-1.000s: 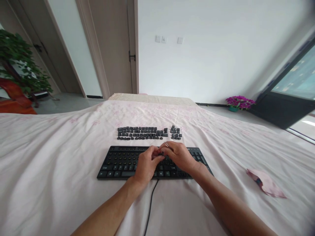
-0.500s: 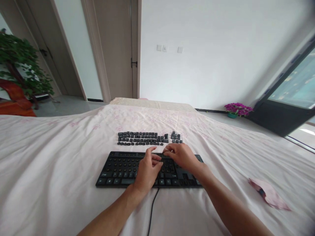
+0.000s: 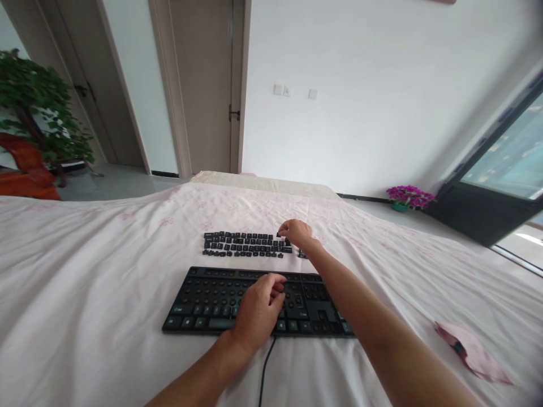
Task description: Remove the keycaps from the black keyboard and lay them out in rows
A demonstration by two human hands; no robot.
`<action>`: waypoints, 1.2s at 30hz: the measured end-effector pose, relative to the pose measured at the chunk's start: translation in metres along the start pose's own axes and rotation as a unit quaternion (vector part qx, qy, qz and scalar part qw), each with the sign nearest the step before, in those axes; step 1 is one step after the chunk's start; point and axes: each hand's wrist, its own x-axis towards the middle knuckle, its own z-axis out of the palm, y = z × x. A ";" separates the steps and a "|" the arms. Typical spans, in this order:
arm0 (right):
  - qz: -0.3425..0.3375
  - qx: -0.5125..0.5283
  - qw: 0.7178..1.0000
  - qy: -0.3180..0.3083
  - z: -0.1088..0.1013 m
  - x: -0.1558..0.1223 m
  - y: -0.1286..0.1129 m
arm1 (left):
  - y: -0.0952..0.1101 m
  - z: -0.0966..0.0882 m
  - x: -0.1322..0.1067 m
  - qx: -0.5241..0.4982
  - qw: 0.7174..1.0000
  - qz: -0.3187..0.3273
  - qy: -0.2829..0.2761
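Observation:
A black keyboard (image 3: 207,274) lies on the pink-white cloth, with many of its keycaps off and the small key posts bare. Over its middle right part rests my left hand (image 3: 258,305), fingers loosely curled and slightly apart, with nothing visible in them. Beyond the keyboard, loose black keycaps (image 3: 237,247) lie in rows. My right hand (image 3: 297,232) reaches to the right end of the back row, thumb and finger pinched on a small black keycap (image 3: 279,234). My right hand and wrist cover part of the small keycap group on the right.
A black cable (image 3: 265,367) runs from the keyboard's front edge toward me. To the right, a folded pink cloth (image 3: 473,350) lies on the floral cover (image 3: 382,282). Farther off are a purple potted flower (image 3: 410,196), a green plant (image 3: 38,107) and doors.
My right hand has moved from the keyboard forward to the rows of loose keycaps. My left hand stays over the keyboard, its raised index finger now curled down. The view has shifted slightly.

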 end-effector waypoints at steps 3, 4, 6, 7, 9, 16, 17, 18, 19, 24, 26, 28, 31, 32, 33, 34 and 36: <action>0.005 -0.006 1.000 -0.011 0.007 0.005 0.001 | 0.001 -0.001 0.000 0.004 1.000 0.006 0.002; 0.006 -0.008 1.000 -0.013 0.009 0.006 0.000 | 0.002 -0.001 0.000 0.006 1.000 0.007 0.001; 0.008 -0.011 1.000 -0.018 0.012 0.007 0.000 | 0.002 -0.002 0.000 0.015 1.000 0.011 -0.002; 0.010 -0.013 1.000 -0.020 0.013 0.007 0.000 | 0.002 -0.002 0.000 0.020 1.000 0.014 -0.004; 0.014 -0.017 0.999 -0.024 0.015 0.009 -0.001 | 0.003 -0.002 0.000 0.029 0.999 0.019 -0.003; 0.023 -0.013 0.999 -0.022 0.015 0.010 -0.001 | 0.002 -0.003 0.001 0.020 0.999 0.037 0.017; 0.021 -0.010 1.000 -0.017 0.014 0.009 -0.002 | 0.003 -0.004 0.001 0.014 0.999 0.042 0.021; 0.019 -0.007 1.000 -0.011 0.011 0.007 -0.002 | 0.003 -0.004 0.001 0.006 0.999 0.046 0.026; 0.017 -0.003 1.000 -0.005 0.009 0.005 -0.003 | 0.003 -0.004 0.001 -0.004 0.998 0.050 0.031; 0.000 0.022 0.999 0.025 -0.015 -0.014 -0.008 | 0.010 -0.007 0.000 -0.121 0.991 0.039 0.049; -0.032 0.049 0.998 0.035 -0.027 -0.028 -0.013 | 0.017 -0.014 0.002 -0.188 0.980 0.022 0.062; -0.079 0.076 0.993 0.049 -0.039 -0.046 -0.019 | 0.027 -0.026 0.005 -0.226 0.970 0.016 0.082; -0.092 0.077 0.992 0.050 -0.053 -0.076 -0.031 | 0.040 -0.055 0.014 -0.218 0.970 0.026 0.105; -0.093 0.086 0.991 0.045 -0.056 -0.086 -0.035 | 0.042 -0.067 0.017 -0.197 0.975 0.030 0.100; -0.100 0.106 0.988 0.043 -0.058 -0.095 -0.040 | 0.043 -0.080 0.021 -0.166 0.982 0.034 0.087; -0.109 0.138 0.984 0.042 -0.059 -0.104 -0.045 | 0.042 -0.093 0.023 -0.129 0.989 0.035 0.067; -0.122 0.230 0.965 0.034 -0.058 -0.119 -0.056 | 0.034 -0.118 0.026 -0.057 0.998 0.024 0.030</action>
